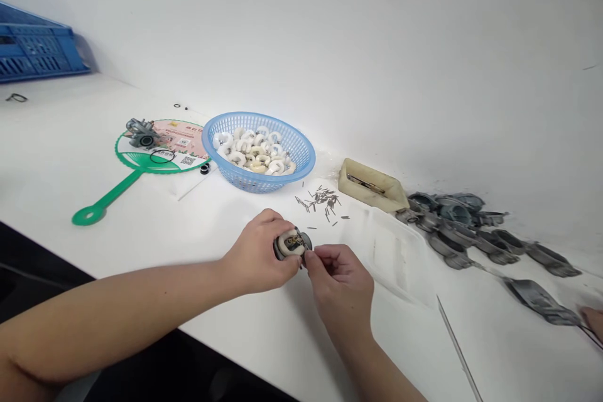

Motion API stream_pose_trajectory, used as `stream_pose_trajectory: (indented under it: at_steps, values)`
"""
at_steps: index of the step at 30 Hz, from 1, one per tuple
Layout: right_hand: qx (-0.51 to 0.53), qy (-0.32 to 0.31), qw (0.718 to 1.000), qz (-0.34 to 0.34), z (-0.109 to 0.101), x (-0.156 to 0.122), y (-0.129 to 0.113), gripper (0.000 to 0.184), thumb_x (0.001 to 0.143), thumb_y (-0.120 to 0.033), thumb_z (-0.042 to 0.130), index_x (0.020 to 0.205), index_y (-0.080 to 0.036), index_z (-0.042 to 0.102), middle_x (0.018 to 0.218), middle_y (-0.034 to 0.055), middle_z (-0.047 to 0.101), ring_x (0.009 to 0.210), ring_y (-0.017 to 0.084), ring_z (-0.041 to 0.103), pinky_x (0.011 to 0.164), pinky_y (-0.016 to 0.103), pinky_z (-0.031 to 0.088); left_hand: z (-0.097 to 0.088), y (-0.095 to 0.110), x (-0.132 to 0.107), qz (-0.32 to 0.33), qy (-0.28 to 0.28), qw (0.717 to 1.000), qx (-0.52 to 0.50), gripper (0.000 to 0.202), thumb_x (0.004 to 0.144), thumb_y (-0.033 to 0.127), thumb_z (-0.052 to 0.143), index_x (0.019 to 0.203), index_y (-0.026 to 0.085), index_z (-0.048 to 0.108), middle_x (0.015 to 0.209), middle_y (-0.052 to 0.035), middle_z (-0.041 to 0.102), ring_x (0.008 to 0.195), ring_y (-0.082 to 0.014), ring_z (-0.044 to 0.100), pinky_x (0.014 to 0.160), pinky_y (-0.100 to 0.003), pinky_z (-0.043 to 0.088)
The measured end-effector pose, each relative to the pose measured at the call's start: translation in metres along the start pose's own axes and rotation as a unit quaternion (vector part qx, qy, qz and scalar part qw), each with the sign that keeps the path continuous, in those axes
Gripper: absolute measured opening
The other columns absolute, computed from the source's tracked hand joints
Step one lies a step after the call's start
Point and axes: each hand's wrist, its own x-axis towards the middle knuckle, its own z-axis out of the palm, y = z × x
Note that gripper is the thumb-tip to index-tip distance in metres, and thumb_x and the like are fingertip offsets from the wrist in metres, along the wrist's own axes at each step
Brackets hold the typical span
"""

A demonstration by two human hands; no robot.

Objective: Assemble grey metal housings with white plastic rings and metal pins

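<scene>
Part [294, 244] held above the table's [235, 320] middle.
Left hand [261, 254] clasps it round the side; right hand's [342, 279] thumb and finger meet at its right edge, though whether they pinch anything cannot be told. Its body looks stiff and dense, the white ring [284, 244] light and more fragile, so the rim seems the safer hold. Table smooth, white; far wall [353, 44] pale.

single view, head-worn: looks forward and down over tabletop [141, 248] toward white wall [358, 44]. wide framing, tabletop edges slant down to right across frame. left hand [264, 254] and right hand [342, 282] at close range, just below center; wall farther off, fills upper part.
</scene>
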Motion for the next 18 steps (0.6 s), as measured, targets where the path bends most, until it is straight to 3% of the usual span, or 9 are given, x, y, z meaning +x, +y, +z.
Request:
stream_pose_trajectory:
  at_steps: [8, 18]
  values:
    - [-0.001, 0.012, 1.0, -0.01, 0.0026, 0.0018, 0.0005, 0.017, 0.067, -0.034, 0.066, 0.067, -0.017, 0.061, 0.054, 0.0002, 0.06, 0.05, 0.013, 0.051, 0.048, 0.024, 0.04, 0.0009, -0.0009, 0.0018, 0.015, 0.028, 0.999, 0.021, 0.016, 0.061, 0.018, 0.062, 0.077, 0.019, 0.063, 0.088, -0.0061, 0.058, 0.082, -0.0202, 0.056, 0.075, -0.036, 0.051]
    - [0.036, 0.009, 0.999, -0.005, 0.0038, 0.0033, 0.0022, 0.019, 0.065, -0.034, 0.068, 0.069, -0.016, 0.065, 0.058, 0.0014, 0.061, 0.055, 0.013, 0.053, 0.052, 0.025, 0.044, 0.0018, -0.0031, 0.0019, 0.008, 0.037, 0.999, -0.005, 0.015, 0.059, 0.016, 0.061, 0.074, 0.019, 0.061, 0.085, -0.0052, 0.057, 0.076, -0.0179, 0.057, 0.07, -0.031, 0.051]
